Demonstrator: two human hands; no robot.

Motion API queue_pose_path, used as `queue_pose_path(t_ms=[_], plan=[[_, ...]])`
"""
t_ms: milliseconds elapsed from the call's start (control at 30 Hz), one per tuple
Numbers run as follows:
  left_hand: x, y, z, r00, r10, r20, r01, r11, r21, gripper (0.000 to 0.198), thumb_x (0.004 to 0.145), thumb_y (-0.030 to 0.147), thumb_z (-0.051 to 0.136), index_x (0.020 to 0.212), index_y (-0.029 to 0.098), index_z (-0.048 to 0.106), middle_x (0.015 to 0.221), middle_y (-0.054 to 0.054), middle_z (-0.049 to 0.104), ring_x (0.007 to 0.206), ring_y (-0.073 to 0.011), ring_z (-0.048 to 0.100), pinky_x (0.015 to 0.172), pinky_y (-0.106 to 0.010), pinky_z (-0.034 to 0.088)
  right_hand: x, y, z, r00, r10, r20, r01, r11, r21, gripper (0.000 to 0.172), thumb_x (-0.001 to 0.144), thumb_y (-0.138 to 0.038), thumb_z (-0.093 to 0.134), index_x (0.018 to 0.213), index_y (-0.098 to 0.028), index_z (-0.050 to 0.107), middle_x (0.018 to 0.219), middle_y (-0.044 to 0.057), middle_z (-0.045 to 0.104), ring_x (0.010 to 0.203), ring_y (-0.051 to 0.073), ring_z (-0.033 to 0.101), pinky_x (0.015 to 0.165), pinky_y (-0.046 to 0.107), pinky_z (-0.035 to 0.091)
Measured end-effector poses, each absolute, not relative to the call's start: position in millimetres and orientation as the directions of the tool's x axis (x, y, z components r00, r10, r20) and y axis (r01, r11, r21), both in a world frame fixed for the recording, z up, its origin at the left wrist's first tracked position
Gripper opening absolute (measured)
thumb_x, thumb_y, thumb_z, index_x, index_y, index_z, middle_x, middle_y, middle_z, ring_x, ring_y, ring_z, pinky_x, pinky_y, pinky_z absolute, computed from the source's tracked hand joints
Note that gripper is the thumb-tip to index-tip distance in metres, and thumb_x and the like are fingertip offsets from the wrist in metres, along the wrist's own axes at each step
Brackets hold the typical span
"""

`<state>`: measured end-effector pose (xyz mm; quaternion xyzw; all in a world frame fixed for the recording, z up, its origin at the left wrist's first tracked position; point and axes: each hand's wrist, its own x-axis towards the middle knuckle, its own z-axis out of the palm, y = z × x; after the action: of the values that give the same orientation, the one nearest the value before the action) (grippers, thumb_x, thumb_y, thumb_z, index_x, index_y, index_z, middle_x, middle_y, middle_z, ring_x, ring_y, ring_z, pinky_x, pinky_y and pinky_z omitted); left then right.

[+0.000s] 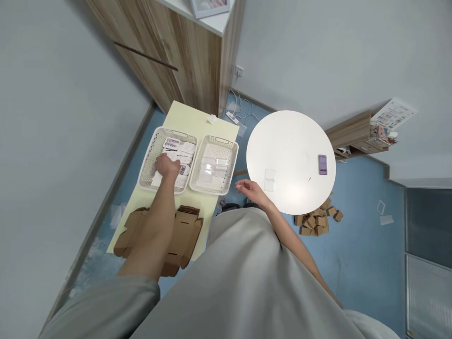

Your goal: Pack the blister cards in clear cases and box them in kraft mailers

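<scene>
My left hand (167, 166) is down in the left white basket (149, 157), its fingers curled among white cards and small packs. What it grips, if anything, is hidden beneath the fingers. A white pack with purple items (171, 143) lies just beyond it. Beside that basket, the right white basket (213, 190) contains clear plastic cases (221, 165). My right hand (253, 190) hovers at the left edge of the round white table (290, 136), loosely bent, with nothing visible in it. Close by on the table lies an opened clear plastic case (270, 180).
Flattened brown cardboard boxes (183, 230) lie at the near end of the pale yellow table (183, 115). A purple, blurred-out item (322, 165) is on the round table. Small brown boxes (317, 221) are piled on the floor. A wooden cabinet (197, 61) stands behind; cables (243, 107) lie near it.
</scene>
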<state>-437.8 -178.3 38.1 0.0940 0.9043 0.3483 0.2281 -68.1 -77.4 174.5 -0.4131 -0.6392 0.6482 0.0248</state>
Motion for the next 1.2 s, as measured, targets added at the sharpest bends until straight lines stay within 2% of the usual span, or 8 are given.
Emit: queue_pose_path(t_ms=[200,433,567,700,800,900,1067,1200], plan=[[-433.0,-182.3,45.2,-0.907,0.326,-0.266,0.066,0.734,0.676,0.038,0.088,0.02,0.08,0.119,0.011,0.06,0.149,-0.027,0.059,0.153,-0.047,0.047,0.136,-0.057,0.028,-55.0,-80.0,176.0,-0.632,0.576,-0.517,0.497,-0.211,-0.842,0.039,0.093,-0.059,0.077,0.109,-0.023,0.077,0.098,0.004,0.081,0.094,0.023,0.076,0.095,0.038,0.06],[-381.3,-187.4,96.2,-0.896,0.434,-0.092,0.153,0.497,0.854,0.058,0.087,0.023,0.088,0.139,0.015,0.064,0.16,-0.022,0.057,0.161,-0.0421,0.04,0.138,-0.057,0.027,-56.8,-70.3,169.6,-0.646,0.553,-0.526,0.482,-0.238,-0.843,0.037,0.092,-0.055,0.078,0.109,-0.022,0.077,0.099,0.005,0.081,0.094,0.022,0.077,0.092,0.037,0.06],[-311.2,-177.7,133.3,-0.757,0.58,-0.301,-0.192,0.242,0.951,0.06,0.086,0.034,0.094,0.139,0.025,0.07,0.154,-0.015,0.067,0.15,-0.0351,0.058,0.125,-0.05,0.048,-63.2,-58.3,165.6,-0.683,0.542,-0.49,0.436,-0.235,-0.869,0.039,0.091,-0.055,0.081,0.109,-0.021,0.076,0.093,0.005,0.08,0.092,0.023,0.077,0.091,0.038,0.06],[-239.8,-161.0,156.4,-0.331,0.791,-0.514,-0.729,0.131,0.671,0.041,0.093,0.039,0.088,0.127,0.021,0.076,0.135,-0.015,0.078,0.13,-0.0282,0.073,0.11,-0.039,0.061,-66.2,-42.0,166.2,-0.689,0.585,-0.428,0.342,-0.259,-0.903,0.051,0.085,-0.063,0.085,0.115,-0.022,0.075,0.102,0.006,0.081,0.097,0.023,0.076,0.094,0.038,0.062],[-197.9,-148.2,162.6,-0.19,0.793,-0.579,-0.865,0.143,0.48,0.032,0.104,0.042,0.076,0.126,0.019,0.078,0.133,-0.014,0.08,0.123,-0.0238,0.076,0.101,-0.033,0.064,-57.5,-28.9,168.8,-0.67,0.631,-0.391,0.276,-0.277,-0.92,0.06,0.08,-0.071,0.087,0.111,-0.021,0.075,0.107,0.006,0.08,0.1,0.023,0.074,0.094,0.036,0.062],[-165.3,-135.7,161.3,-0.106,0.777,-0.62,-0.905,0.183,0.384,0.035,0.107,0.044,0.073,0.133,0.021,0.076,0.132,-0.012,0.081,0.128,-0.0241,0.076,0.107,-0.034,0.063,-34.6,-15.9,170.3,-0.653,0.651,-0.387,0.216,-0.329,-0.919,0.061,0.077,-0.075,0.088,0.1,-0.021,0.074,0.096,0.004,0.077,0.094,0.022,0.072,0.087,0.034,0.061],[-123.0,-113.5,145.1,-0.056,0.76,-0.648,-0.837,0.318,0.445,0.036,0.098,0.042,0.084,0.125,0.02,0.079,0.128,-0.01,0.083,0.129,-0.0262,0.076,0.119,-0.039,0.057,24.7,2.9,161.4,-0.575,0.704,-0.418,0.128,-0.427,-0.895,0.054,0.073,-0.068,0.094,0.088,-0.021,0.072,0.09,0.002,0.075,0.089,0.019,0.07,0.084,0.032,0.058],[-94.2,-94.1,127.3,-0.137,0.705,-0.696,-0.703,0.425,0.57,0.033,0.083,0.042,0.097,0.1,0.018,0.08,0.104,-0.007,0.083,0.097,-0.0193,0.079,0.097,-0.031,0.062,74.3,10.5,142.2,-0.489,0.716,-0.499,0.166,-0.485,-0.859,0.054,0.072,-0.069,0.094,0.086,-0.022,0.07,0.087,0.001,0.075,0.088,0.02,0.071,0.084,0.033,0.057]])
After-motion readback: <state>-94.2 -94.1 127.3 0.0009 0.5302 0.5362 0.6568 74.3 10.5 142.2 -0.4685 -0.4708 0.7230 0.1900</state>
